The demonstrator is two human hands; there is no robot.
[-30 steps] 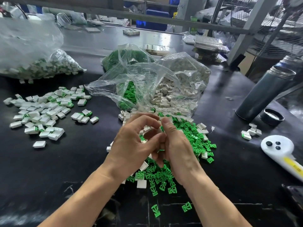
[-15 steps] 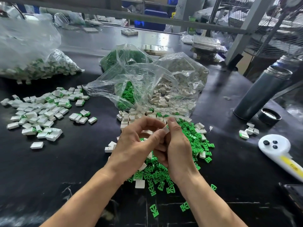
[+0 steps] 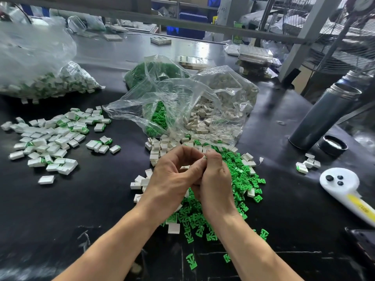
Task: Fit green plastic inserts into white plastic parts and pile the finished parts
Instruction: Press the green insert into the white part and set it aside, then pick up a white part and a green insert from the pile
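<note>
Stray inserts: nearest you on the black desk (image 3: 50,209), four loose green plastic inserts (image 3: 191,261) lie apart from the main heap.
Your hands: your left hand (image 3: 172,185) and right hand (image 3: 215,183) meet above the heap, fingertips pressed together.
Grip: both hands pinch one small white plastic part with a green edge (image 3: 205,157); most of it is hidden by your fingers, so you cannot tell how far the insert is seated.
Handling: you likely have a light, rigid, smooth piece here; take it by the flat faces, press the insert squarely, and expect it to slip if pinched at a corner.
Green heap: the pile of flat green plastic inserts (image 3: 241,179) under and right of your hands is too many to count.
Empty shells: hollow white plastic box parts (image 3: 157,148) sit just beyond your knuckles, well over a dozen.
Finished pile: the spread of white parts with green inserts (image 3: 50,138) lies well to your left, dozens strong.
Small group: about six finished pieces (image 3: 307,164) sit to your right, near the white handheld controller (image 3: 341,185).
Flask: one grey metal flask (image 3: 322,116) with its black cap (image 3: 332,145) beside it.
Bags: three clear plastic bags, the centre one (image 3: 182,106) holding green and white stock.
</note>
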